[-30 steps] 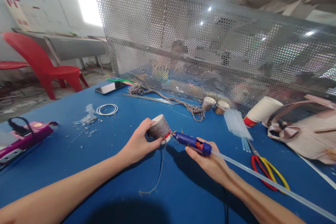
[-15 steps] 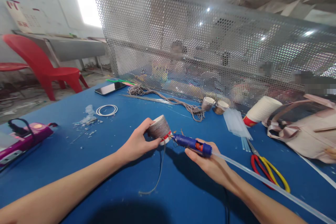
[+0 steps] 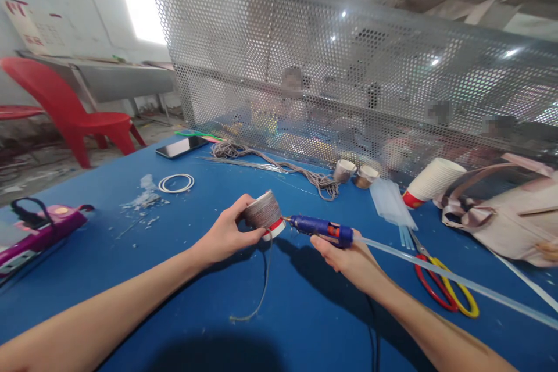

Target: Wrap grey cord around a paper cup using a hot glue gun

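Observation:
Tilted in my left hand (image 3: 231, 226) is a paper cup (image 3: 264, 211) wrapped in grey cord, with a red and white band bare near one end. A loose tail of cord (image 3: 267, 285) hangs from it onto the blue table. My right hand (image 3: 342, 253) is closed around a blue glue gun (image 3: 316, 228), a long clear glue stick (image 3: 436, 264) running out of its back. The gun's nozzle points left, very close to the cup's red band; whether it touches, I cannot tell.
Behind lie a grey cord bundle (image 3: 279, 161), two wrapped cups (image 3: 344, 171), a phone (image 3: 181, 147) and a perforated metal screen (image 3: 261, 40). Rightward are stacked paper cups (image 3: 438, 179), clear glue sticks (image 3: 390, 203), scissors (image 3: 449, 285) and a bag (image 3: 518, 209). A purple power strip (image 3: 52, 229) sits left.
The glue gun's nozzle has drawn slightly up and right from the cup's red band. My left hand keeps its hold on the cup, and the view has shifted a little.

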Available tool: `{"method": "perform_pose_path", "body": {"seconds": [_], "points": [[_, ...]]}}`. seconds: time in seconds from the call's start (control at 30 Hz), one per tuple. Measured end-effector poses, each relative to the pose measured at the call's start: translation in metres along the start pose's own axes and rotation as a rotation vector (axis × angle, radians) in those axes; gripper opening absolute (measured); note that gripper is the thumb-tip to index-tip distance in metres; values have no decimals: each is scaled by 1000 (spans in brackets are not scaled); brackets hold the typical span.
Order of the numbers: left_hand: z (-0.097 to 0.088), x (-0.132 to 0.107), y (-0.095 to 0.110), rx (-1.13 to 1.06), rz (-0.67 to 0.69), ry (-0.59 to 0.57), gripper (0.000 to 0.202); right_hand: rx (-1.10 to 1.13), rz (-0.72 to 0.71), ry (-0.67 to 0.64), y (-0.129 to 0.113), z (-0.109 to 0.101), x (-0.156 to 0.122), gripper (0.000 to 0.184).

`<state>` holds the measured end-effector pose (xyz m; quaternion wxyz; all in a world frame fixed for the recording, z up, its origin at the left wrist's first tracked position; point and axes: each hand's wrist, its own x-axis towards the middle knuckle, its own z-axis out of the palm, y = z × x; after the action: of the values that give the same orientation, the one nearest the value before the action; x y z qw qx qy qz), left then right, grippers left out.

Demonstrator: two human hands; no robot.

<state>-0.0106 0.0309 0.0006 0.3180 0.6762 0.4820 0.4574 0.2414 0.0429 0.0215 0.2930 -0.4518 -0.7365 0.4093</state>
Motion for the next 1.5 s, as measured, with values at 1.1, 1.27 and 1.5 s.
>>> {"method": "perform_pose_path", "body": {"seconds": [1.1, 1.27, 1.5], "points": [[-2, 2, -10, -248, -153, 62, 32, 133, 190, -32, -3, -1, 8, 39], [-1, 3, -10, -269, -154, 92, 34, 313, 129, -6, 6, -6, 20, 41], [2, 3, -3, -131, -128, 83, 25, 142, 134, 99, 20, -15, 48, 38]]}}
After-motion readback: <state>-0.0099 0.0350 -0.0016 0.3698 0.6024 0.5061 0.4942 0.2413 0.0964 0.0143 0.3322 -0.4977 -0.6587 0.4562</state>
